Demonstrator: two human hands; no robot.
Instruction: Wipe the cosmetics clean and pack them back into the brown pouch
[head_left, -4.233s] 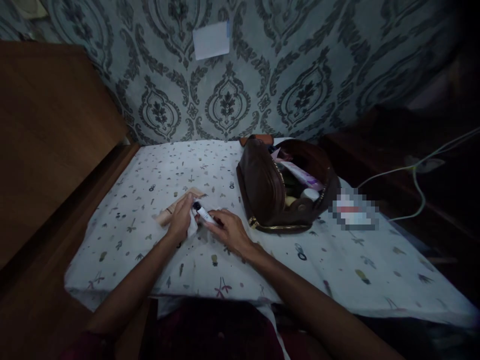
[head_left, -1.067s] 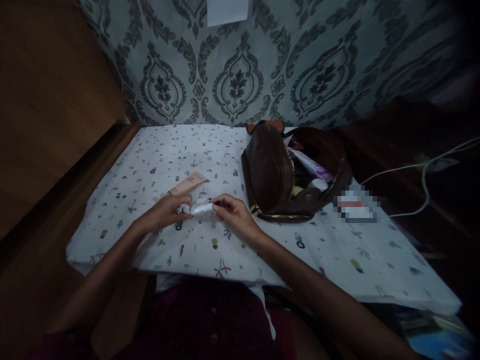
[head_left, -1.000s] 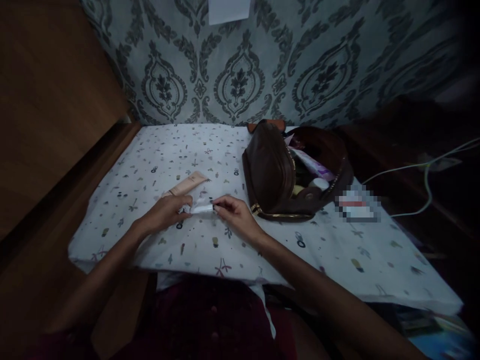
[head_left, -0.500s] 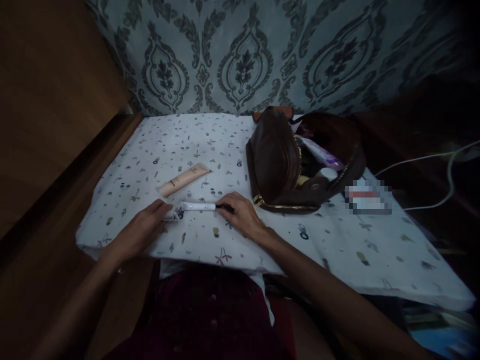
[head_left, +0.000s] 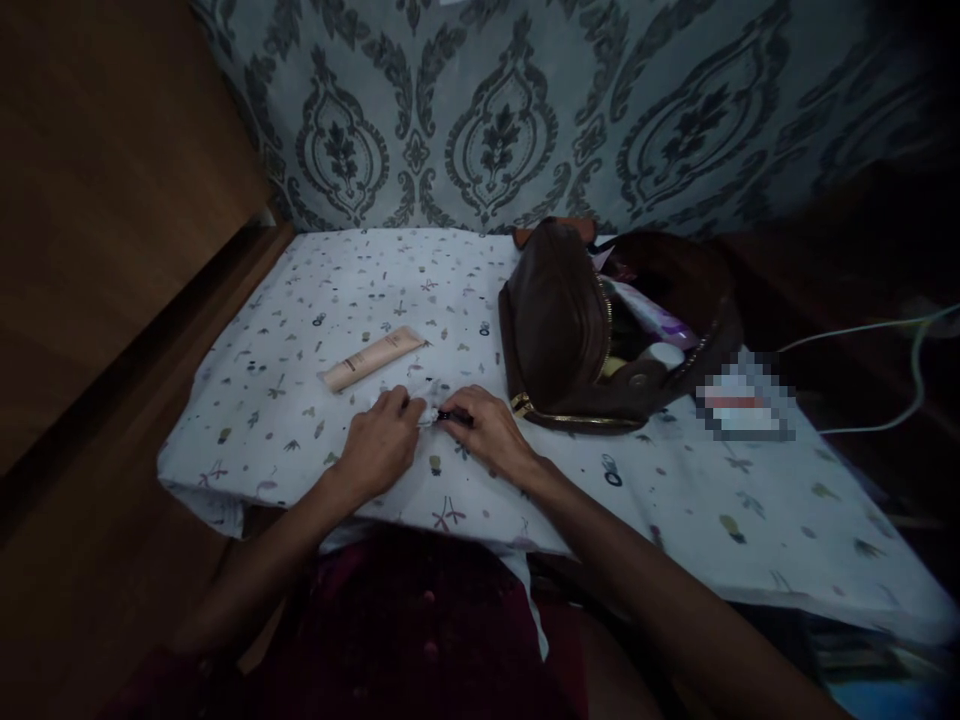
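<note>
My right hand [head_left: 489,432] pinches the black cap [head_left: 453,416] of a slim white tube, just above the patterned cloth. Wrapped close beside it, my left hand [head_left: 381,440] is closed on a crumpled white cloth or tissue [head_left: 427,411] lying around the tube near its cap. Fingers and cloth hide the tube's white body. Behind my left hand a beige squeeze tube [head_left: 373,360] lies slanted on the table.
An unzipped brown bag [head_left: 559,310] stands right of my hands, with a purple-and-white packet [head_left: 654,312] and a white round lid [head_left: 664,356] inside. A blurred-out item [head_left: 746,398] and pale cables [head_left: 870,430] are further right. The patterned tablecloth [head_left: 300,330] reaches the wall.
My left hand has slid right along the white tube with the crumpled cloth, up to the cap, covering the tube body. My right hand keeps its hold on the cap.
</note>
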